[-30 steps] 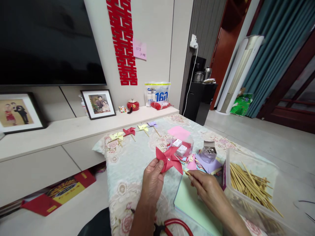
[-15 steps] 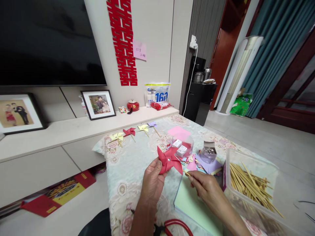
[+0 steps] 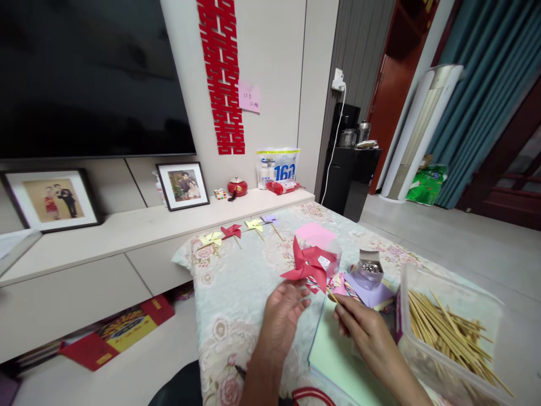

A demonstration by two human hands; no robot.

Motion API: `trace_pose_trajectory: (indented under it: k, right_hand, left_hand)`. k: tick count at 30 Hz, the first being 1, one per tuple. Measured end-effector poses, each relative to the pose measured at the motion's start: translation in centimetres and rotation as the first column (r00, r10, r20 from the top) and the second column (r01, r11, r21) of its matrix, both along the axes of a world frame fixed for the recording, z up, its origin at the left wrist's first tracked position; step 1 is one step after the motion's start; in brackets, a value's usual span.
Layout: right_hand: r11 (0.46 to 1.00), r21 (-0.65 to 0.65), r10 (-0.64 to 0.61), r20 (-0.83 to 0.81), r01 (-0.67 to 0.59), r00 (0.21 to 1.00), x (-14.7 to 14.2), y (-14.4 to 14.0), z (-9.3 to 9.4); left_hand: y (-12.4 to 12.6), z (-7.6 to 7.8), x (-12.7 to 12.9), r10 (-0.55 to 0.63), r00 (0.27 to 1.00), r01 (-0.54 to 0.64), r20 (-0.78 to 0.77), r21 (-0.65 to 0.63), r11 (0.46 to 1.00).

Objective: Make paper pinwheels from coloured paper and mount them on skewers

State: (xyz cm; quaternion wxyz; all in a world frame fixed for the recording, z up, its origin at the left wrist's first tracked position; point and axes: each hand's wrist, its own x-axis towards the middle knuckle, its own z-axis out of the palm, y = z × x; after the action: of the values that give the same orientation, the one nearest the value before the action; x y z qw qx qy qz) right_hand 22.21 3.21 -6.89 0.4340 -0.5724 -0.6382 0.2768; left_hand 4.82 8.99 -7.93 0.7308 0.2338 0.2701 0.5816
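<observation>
My right hand pinches the thin wooden stick of a red paper pinwheel, holding it up above the table. Just below the pinwheel is my left hand, its fingers apart and curled a little, with nothing in them. A stack of pale green paper lies under my right hand. Beyond it, a small open box of shiny metal pieces rests on a clear round container beside purple paper. The pinwheel partly covers a clear tub behind it.
A clear plastic bin full of wooden sticks stands at the right. Several pinwheels, including a red one and a purple one, lie along the far table edge. A red-handled tool shows at the near edge.
My left hand has let go of the red pinwheel and dropped a little below it. My right hand now holds the pinwheel by its stick, slightly higher.
</observation>
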Motion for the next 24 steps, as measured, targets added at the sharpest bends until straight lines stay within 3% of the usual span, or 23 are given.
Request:
trace_pose_trajectory:
  k: [4,6,10,14,18,24]
  right_hand:
    - [0.996,-0.070,0.048,-0.065,-0.052,0.997,-0.4,0.3,-0.8]
    - [0.991,-0.099,0.079,-0.076,-0.086,0.994,-0.8,0.3,-0.9]
    - [0.982,-0.147,0.098,-0.142,-0.119,0.985,-1.6,0.2,-1.1]
    - [0.972,-0.196,0.103,-0.153,-0.132,0.983,-2.0,0.1,-1.5]
    - [0.965,-0.234,0.123,0.014,-0.116,0.992,-1.9,0.0,-1.7]
    - [0.993,-0.111,0.068,0.380,-0.027,0.923,-2.1,0.6,-0.5]
  left_hand:
    - [-0.7,0.2,1.2,-0.121,0.952,0.169,-0.281,0.154,0.974]
    - [-0.8,0.1,1.7,-0.119,0.933,0.189,-0.340,0.182,0.965]
    - [-0.4,-0.7,1.9,-0.027,0.922,0.102,-0.386,0.176,0.979]
    - [0.3,-1.5,1.2,0.055,0.946,-0.003,-0.320,0.161,0.987]
    - [0.6,-1.8,0.5,0.124,0.959,-0.091,-0.253,0.139,0.986]
    - [0.8,-1.6,0.3,0.137,0.968,-0.118,-0.208,0.099,0.988]
